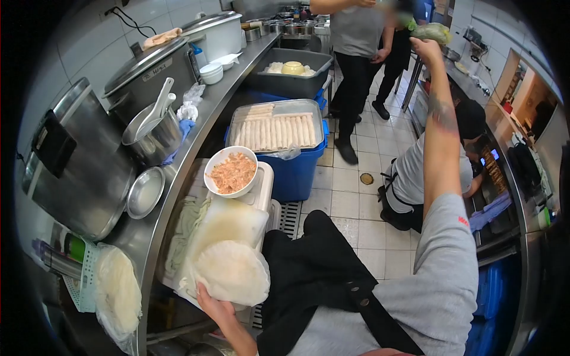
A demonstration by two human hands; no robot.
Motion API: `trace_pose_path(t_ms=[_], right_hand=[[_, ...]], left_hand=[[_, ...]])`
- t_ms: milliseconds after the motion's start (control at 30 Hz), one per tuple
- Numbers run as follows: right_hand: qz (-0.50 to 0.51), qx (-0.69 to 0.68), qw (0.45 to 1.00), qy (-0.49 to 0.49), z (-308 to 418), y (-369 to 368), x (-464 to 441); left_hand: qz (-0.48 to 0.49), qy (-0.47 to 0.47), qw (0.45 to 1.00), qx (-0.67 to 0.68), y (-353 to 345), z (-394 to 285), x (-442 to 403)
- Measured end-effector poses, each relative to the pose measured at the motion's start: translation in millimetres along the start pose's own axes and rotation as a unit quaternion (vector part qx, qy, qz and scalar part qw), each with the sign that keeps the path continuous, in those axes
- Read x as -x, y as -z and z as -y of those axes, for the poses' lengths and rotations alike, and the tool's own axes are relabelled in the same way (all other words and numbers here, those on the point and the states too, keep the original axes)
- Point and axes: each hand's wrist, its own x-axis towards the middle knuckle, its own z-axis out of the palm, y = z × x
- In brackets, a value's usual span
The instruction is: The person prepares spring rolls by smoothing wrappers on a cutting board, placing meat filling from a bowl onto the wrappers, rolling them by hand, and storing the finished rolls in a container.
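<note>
My left hand (215, 308) is closed on the near left edge of a stack of round, pale wrappers (233, 272), its fingers partly under them. The wrappers lie over a whitish cutting board (231, 216). Beyond the board sits a white bowl (231, 172) of pinkish shredded filling. My right arm is stretched far forward, and my right hand (426, 48) is closed on a clear plastic bag (432, 33) with something green in it, held up in the air. A tray (276, 127) of rolled white pieces in rows rests on a blue bin.
A steel counter (196, 133) with pots and bowls runs along the left. One person (409, 172) crouches at the right by a low appliance; other people stand ahead on the tiled floor. Behind the tray is a grey tub (291, 80). Bagged wrappers (117, 291) hang at the left.
</note>
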Motion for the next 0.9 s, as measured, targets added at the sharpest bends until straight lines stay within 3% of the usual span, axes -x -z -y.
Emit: trace_pose_path(t_ms=[67,100,167,233,367,433,500,567,600,633,667,700,733,767,833,900], right_hand=[[-0.141,-0.127,0.972,0.137,42.5,-27.2,86.4],[-0.041,-0.119,0.988,0.090,30.7,-30.3,72.1],[0.054,-0.071,0.996,0.024,8.1,-29.7,67.1],[0.041,0.008,0.999,0.016,23.7,-18.0,78.2],[-0.302,-0.125,0.938,0.119,29.3,-27.9,89.7],[-0.256,-0.253,0.930,0.076,39.1,-38.9,111.0],[-0.135,-0.332,0.923,0.138,68.8,-54.5,152.6],[0.092,-0.381,0.885,0.251,139.6,-75.3,287.8],[0.204,-0.300,0.870,0.334,153.8,-80.8,330.4],[0.335,-0.278,0.837,0.330,161.0,-89.6,363.3],[0.360,-0.223,0.803,0.419,165.6,-101.7,390.6],[0.488,-0.214,0.740,0.409,170.8,-104.8,413.2],[0.539,-0.241,0.687,0.423,173.1,-118.9,434.9],[0.548,-0.265,0.664,0.435,177.1,-135.9,456.1],[0.449,-0.315,0.686,0.478,176.4,-176.9,492.7],[0.476,-0.369,0.676,0.424,180.4,-200.7,520.3]], left_hand=[[0.043,-0.003,0.999,0.006,-16.0,-7.7,-4.4],[0.064,-0.003,0.998,0.004,-21.7,-13.6,-4.4],[0.071,-0.008,0.997,0.006,-35.2,-27.7,-0.9],[0.100,-0.015,0.995,0.020,-41.8,-38.2,1.5],[0.165,0.003,0.985,0.042,-44.8,-54.6,11.6],[0.176,0.030,0.983,0.037,-45.9,-59.3,17.0],[0.182,0.053,0.981,0.027,-51.1,-62.4,17.2],[0.224,0.049,0.973,0.032,-59.9,-69.5,20.2],[0.246,0.045,0.968,0.034,-65.3,-73.4,21.6],[0.254,0.043,0.966,0.039,-70.2,-77.4,23.8],[0.260,0.041,0.964,0.044,-74.3,-80.9,26.8],[0.266,0.041,0.962,0.050,-77.8,-83.5,30.0],[0.284,0.043,0.957,0.043,-82.1,-85.3,32.9],[0.301,0.046,0.952,0.036,-86.3,-86.8,35.7],[0.337,0.051,0.940,0.015,-83.3,-91.2,38.1],[0.378,0.046,0.925,-0.007,-78.0,-95.0,35.2]])
